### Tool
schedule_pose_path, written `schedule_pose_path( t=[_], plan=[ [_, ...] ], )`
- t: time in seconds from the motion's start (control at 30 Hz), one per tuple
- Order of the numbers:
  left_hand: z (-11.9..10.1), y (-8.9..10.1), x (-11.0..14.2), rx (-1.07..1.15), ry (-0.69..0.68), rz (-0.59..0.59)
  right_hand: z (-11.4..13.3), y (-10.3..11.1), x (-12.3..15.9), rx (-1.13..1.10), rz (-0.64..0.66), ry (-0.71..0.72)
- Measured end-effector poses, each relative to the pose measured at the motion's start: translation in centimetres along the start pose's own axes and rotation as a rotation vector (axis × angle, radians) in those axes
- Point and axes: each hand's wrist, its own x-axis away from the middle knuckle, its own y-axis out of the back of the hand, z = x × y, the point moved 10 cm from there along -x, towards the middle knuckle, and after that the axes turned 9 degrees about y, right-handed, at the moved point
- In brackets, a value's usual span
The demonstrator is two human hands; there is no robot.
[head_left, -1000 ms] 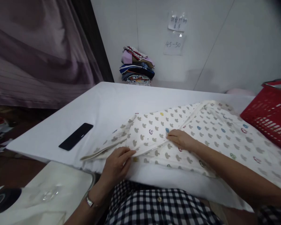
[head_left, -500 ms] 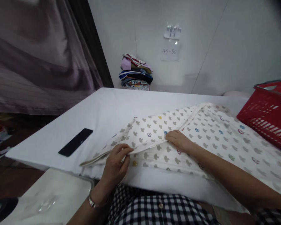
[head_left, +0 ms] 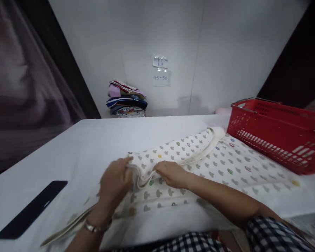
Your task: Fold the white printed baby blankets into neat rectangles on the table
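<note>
A white cloth (head_left: pixel 215 164) printed with grey, green, yellow and red mushroom shapes lies across the white table, its far part folded over. My left hand (head_left: pixel 116 180), slightly blurred, is closed on the cloth's bound edge, with the fingertips at the left end of the fold. To its right, my right hand (head_left: pixel 171 174) pinches the same edge. Between both hands the edge sags in a loose, wavy loop. The cloth's left part trails under my left forearm toward the near table edge.
A red plastic basket (head_left: pixel 267 134) stands at the right, touching or close to the cloth. On the left of the white table (head_left: pixel 94 140) lies a dark flat phone-like slab (head_left: pixel 32 210). Folded clothes (head_left: pixel 127 101) are stacked by the wall, under paper signs (head_left: pixel 161 77).
The view has swung right, showing more of the basket. My hands have come closer together, and the edge between them has gone from straight to slack and bunched.
</note>
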Motion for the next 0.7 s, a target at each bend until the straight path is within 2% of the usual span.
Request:
schedule_pose_path(
  t=[0.1,0.17,0.37,0.53,0.7],
  plan=[
    [-4.3,-4.1,3.0,-0.049,-0.209,0.208,-0.1,-0.3,-0.1,0.001,-0.006,-0.026],
    [-5.3,-5.2,3.9,-0.079,-0.236,0.247,0.0,-0.4,-0.2,0.002,-0.011,-0.023],
    [-5.2,-4.8,3.4,-0.016,-0.278,0.22,0.3,0.1,0.2,-0.024,-0.08,-0.03],
    [-5.8,-4.4,3.8,0.032,-0.367,0.118,-0.1,-0.2,1.1,-0.003,-0.124,-0.034],
    [-6.3,-5.3,4.0,0.022,-0.373,0.201,0.0,-0.4,1.3,0.032,-0.158,-0.012]
  ],
)
